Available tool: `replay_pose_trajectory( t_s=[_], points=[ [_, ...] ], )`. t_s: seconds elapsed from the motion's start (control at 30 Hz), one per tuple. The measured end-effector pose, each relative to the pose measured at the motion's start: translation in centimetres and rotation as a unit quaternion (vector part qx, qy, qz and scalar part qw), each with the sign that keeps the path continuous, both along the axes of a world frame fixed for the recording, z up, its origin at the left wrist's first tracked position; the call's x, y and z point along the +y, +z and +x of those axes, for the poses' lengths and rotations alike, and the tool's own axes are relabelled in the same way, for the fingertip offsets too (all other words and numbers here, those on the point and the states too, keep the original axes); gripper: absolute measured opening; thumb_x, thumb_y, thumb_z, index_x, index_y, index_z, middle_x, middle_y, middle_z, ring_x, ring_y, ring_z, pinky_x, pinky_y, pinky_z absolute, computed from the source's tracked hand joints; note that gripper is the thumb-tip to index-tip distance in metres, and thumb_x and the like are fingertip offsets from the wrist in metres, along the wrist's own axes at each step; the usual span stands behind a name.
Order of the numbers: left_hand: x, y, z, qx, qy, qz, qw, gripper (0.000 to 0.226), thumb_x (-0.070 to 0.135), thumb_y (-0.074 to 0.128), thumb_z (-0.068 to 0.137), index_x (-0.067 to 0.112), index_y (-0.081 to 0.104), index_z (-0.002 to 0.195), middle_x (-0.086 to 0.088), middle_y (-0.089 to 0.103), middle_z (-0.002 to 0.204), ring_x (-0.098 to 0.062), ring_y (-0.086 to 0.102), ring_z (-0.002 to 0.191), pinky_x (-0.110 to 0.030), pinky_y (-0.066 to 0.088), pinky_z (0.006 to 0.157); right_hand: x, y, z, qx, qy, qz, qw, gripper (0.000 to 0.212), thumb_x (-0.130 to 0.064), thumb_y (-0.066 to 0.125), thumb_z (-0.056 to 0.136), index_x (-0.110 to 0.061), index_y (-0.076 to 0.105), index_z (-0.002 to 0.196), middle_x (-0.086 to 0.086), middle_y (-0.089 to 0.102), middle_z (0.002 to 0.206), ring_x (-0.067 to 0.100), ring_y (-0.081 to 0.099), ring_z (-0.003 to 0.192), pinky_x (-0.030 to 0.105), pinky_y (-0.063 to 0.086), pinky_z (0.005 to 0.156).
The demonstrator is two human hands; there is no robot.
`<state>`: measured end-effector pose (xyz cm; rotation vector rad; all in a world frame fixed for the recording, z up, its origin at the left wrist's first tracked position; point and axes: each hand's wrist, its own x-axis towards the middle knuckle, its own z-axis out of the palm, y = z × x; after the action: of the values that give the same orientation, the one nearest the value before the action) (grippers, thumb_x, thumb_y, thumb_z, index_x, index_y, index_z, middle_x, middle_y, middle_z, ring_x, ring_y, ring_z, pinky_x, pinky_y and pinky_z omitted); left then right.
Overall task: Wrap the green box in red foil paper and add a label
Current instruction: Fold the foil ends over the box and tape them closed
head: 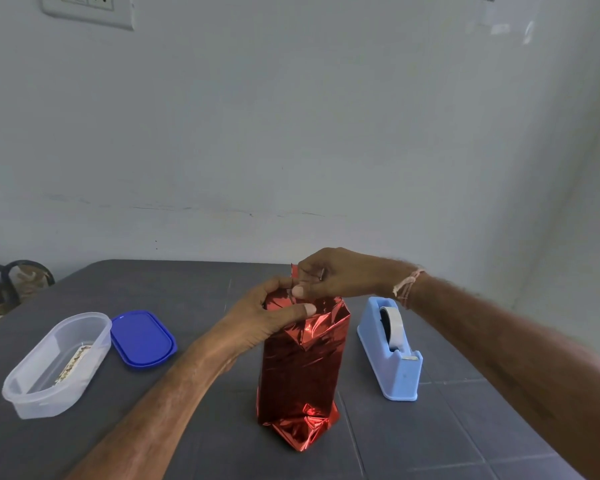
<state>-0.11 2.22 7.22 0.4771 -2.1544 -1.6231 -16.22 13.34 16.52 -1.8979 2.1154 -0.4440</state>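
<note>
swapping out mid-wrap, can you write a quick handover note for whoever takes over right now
Left hand: gripping the upper end of the foil-wrapped box, steadying it upright on the table.
Right hand: pinching a foil flap at the top.
Tape dispenser: just right of the box.
Clear container: open at left with what may be the labels inside; its blue lid lies beside it.
Done: sides covered in red foil, bottom end folded under.
Left: fold and tape the top end, then add the label. None is visible on the box.
</note>
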Motion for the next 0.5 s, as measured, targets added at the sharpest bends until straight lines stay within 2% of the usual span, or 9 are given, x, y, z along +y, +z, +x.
replay_pose_trajectory(
  t_s=[0.13, 0.23, 0.37, 0.5],
  points=[
    [0.27, 0.27, 0.06, 0.001, 0.0, -0.006, 1.0, 0.062, 0.064, 0.087, 0.061, 0.047, 0.066, 0.117, 0.015, 0.073, 0.114, -0.006, 0.066, 0.112, -0.039, 0.047, 0.11, -0.17, -0.08, 0.14, 0.043, -0.006, -0.011, 0.999, 0.032, -0.045, 0.074, 0.091, -0.016, 0.066, 0.084, 0.012, 0.07, 0.091, 0.013, 0.06, 0.078, 0.037, 0.053, 0.079],
    [0.55, 0.49, 0.18, 0.002, 0.002, 0.0, 1.0, 0.058, 0.057, 0.082, 0.065, 0.043, 0.066, 0.119, 0.014, 0.071, 0.115, -0.008, 0.066, 0.112, -0.036, 0.05, 0.107, -0.31, -0.42, 0.23, 0.083, -0.013, -0.025, 0.996, 0.036, -0.05, 0.073, 0.09, -0.016, 0.066, 0.085, 0.009, 0.071, 0.088, 0.023, 0.066, 0.083, 0.045, 0.055, 0.082],
    [0.4, 0.31, 0.14, 0.001, 0.002, 0.0, 1.0, 0.055, 0.058, 0.087, 0.067, 0.046, 0.067, 0.117, 0.014, 0.071, 0.118, -0.009, 0.066, 0.113, -0.042, 0.049, 0.11, -0.27, -0.48, 0.25, 0.128, -0.033, -0.033, 0.991, 0.039, -0.06, 0.071, 0.087, -0.022, 0.069, 0.089, -0.001, 0.072, 0.087, 0.018, 0.068, 0.085, 0.043, 0.056, 0.081],
    [0.27, 0.19, -0.11, 0.005, 0.006, -0.004, 1.0, 0.055, 0.06, 0.084, 0.064, 0.048, 0.068, 0.115, 0.015, 0.07, 0.121, -0.01, 0.066, 0.116, -0.044, 0.048, 0.111, -0.05, -0.77, 0.06, 0.11, -0.04, -0.048, 0.992, 0.04, -0.059, 0.074, 0.085, -0.019, 0.071, 0.086, 0.001, 0.073, 0.084, 0.019, 0.068, 0.083, 0.045, 0.058, 0.08]
  ],
)
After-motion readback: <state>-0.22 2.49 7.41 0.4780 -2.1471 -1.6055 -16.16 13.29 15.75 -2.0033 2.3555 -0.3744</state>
